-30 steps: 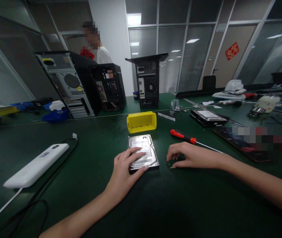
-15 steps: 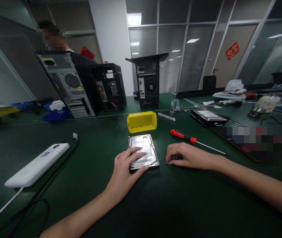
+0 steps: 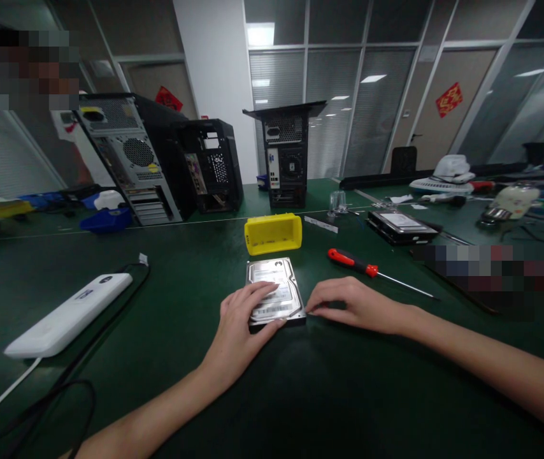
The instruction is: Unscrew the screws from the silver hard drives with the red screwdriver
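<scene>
A silver hard drive (image 3: 287, 280) lies flat on the green table, label side up. Across its left part rests my left hand (image 3: 246, 311), fingers on the label and thumb along the near edge, holding the drive in place. My right hand (image 3: 343, 303) is closed in a pinch, its fingertips at the drive's near right corner. Whatever is between those fingertips is too small or hidden to make out. Just beyond the drive stands a yellow plastic bin (image 3: 273, 236) with a few small dark bits inside. A red and black screwdriver (image 3: 353, 260) lies beyond my right hand.
On the left lie a white power strip (image 3: 71, 312) and black cables. Computer cases (image 3: 287, 159) stand at the back. Another drive in a black bracket (image 3: 400, 226) sits to the right, near a dark flat device (image 3: 472, 280). A person stands behind the cases at far left.
My right hand has moved left, from beside the hard drive to its near right corner. My left hand stays on the drive. The person in the background has moved left.
</scene>
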`<state>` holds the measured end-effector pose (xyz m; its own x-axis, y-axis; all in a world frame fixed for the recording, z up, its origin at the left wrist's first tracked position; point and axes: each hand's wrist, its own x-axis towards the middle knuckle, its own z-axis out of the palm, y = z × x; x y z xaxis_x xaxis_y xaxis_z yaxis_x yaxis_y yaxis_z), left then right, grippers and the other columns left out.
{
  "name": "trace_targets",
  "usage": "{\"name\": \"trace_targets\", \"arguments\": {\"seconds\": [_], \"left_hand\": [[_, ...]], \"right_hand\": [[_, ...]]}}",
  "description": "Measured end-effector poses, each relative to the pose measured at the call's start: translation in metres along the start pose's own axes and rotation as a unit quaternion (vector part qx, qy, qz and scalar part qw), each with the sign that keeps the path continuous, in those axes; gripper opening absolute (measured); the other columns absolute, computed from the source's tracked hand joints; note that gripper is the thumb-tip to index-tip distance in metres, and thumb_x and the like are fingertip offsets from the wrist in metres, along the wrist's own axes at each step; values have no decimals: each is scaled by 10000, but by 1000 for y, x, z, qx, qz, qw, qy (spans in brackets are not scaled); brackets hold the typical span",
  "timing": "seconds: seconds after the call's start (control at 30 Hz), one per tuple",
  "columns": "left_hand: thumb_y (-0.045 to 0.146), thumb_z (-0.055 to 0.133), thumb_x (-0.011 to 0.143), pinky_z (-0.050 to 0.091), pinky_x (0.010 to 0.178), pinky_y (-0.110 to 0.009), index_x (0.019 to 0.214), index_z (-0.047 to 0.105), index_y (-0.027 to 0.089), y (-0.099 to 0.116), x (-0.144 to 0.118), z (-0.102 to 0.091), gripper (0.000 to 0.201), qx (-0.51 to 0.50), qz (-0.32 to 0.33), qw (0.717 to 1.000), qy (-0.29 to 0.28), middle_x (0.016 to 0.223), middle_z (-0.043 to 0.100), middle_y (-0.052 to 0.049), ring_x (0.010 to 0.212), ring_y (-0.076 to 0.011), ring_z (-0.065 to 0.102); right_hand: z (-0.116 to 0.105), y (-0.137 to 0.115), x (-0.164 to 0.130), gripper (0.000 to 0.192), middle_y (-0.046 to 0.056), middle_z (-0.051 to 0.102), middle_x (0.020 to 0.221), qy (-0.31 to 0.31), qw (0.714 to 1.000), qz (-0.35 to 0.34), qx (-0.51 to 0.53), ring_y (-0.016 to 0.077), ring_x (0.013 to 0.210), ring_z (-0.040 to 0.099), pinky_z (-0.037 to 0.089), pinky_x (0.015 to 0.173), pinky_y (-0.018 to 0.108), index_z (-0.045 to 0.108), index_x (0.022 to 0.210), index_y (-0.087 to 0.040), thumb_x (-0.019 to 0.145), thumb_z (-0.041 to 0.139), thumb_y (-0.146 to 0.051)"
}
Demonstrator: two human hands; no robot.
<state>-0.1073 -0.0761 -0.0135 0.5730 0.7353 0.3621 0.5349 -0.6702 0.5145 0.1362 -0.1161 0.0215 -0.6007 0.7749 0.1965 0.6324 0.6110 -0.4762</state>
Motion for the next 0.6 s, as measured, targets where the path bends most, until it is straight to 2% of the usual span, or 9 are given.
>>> {"name": "trace_targets", "arguments": {"seconds": [0.4, 0.6], "left_hand": [[274, 616, 848, 294, 1040, -464, 1290, 451, 294, 0, 0, 0, 472, 0, -1, 1000, -6, 1343, 505, -25, 1259, -244, 414], [270, 617, 846, 301, 1034, -466, 1271, 472, 278, 1, 0, -1, 450, 1, -2, 1000, -2, 1324, 520, -34, 1245, -249, 430]], "right_hand": [[2, -5, 4, 216, 50, 676, 963, 41, 994, 27, 100, 134, 897, 619, 477, 822, 258, 687, 983, -157, 878, 545, -282], [6, -4, 5, 224, 57, 666, 946, 31, 993, 37, 107, 140, 871, 612, 479, 803, 274, 694, 972, -146, 870, 556, -289]]}}
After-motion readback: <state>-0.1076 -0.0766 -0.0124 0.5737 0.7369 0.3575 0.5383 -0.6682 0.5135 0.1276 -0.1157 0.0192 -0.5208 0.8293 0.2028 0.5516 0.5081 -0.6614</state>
